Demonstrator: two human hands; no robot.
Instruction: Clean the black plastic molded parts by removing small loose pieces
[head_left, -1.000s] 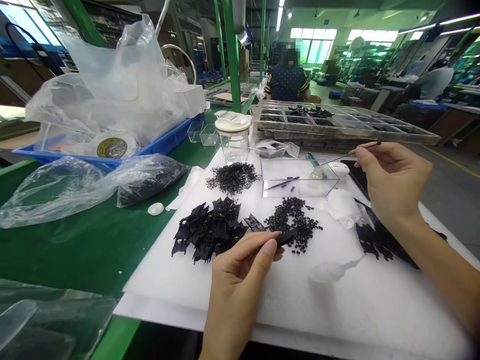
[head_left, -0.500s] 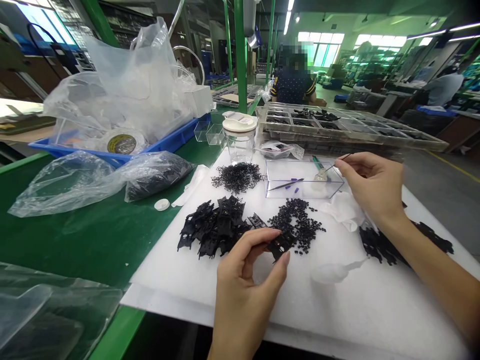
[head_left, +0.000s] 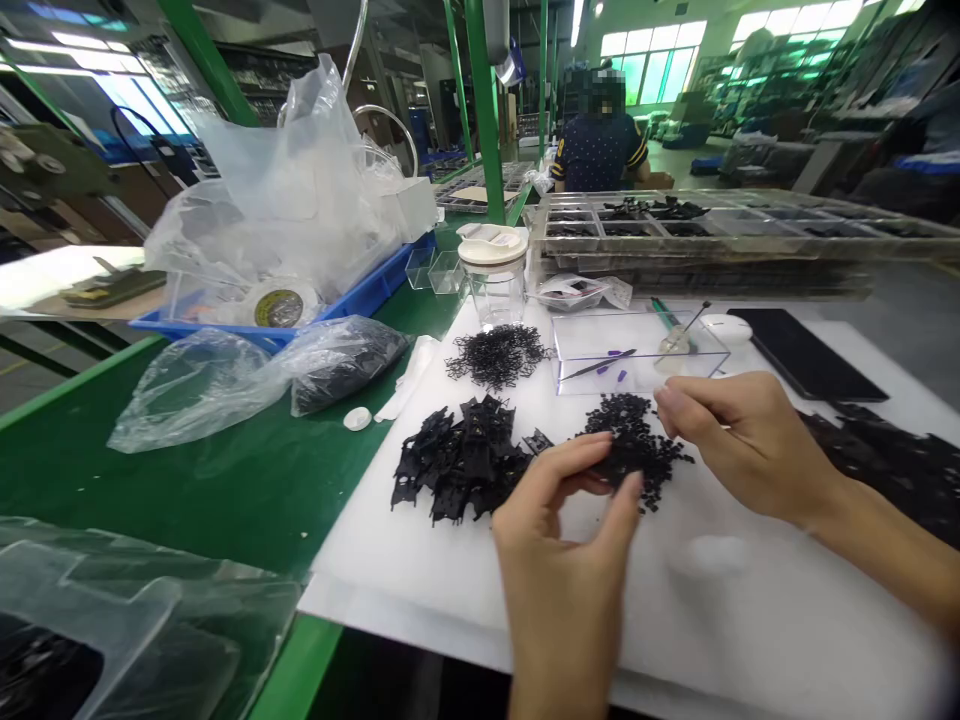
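Note:
My left hand (head_left: 570,530) pinches a flat black plastic part (head_left: 619,468) between thumb and fingers, over a heap of small black pieces (head_left: 660,462). To its right, my right hand (head_left: 742,440) is closed with fingertips together; anything between them is too small to make out. Behind the hands, a small glass bottle (head_left: 675,343) with a thin dark stick (head_left: 699,315) upright in it stands in a clear box (head_left: 570,372). Tweezers (head_left: 600,363) and purple bits lie there too. Left of my left hand is a pile of black plastic parts (head_left: 465,455).
Thin black pieces (head_left: 499,355) lie heaped before a lidded clear jar (head_left: 493,275). More black parts (head_left: 892,465) and a dark flat slab (head_left: 806,352) are at the right. A compartment tray (head_left: 720,235) stands behind, a blue bin (head_left: 375,285) at left. A person (head_left: 600,150) sits beyond.
My right hand has come down from the bottle toward my left hand. The thin stick it held now stands in the bottle. The view has turned, and the dark slab shows.

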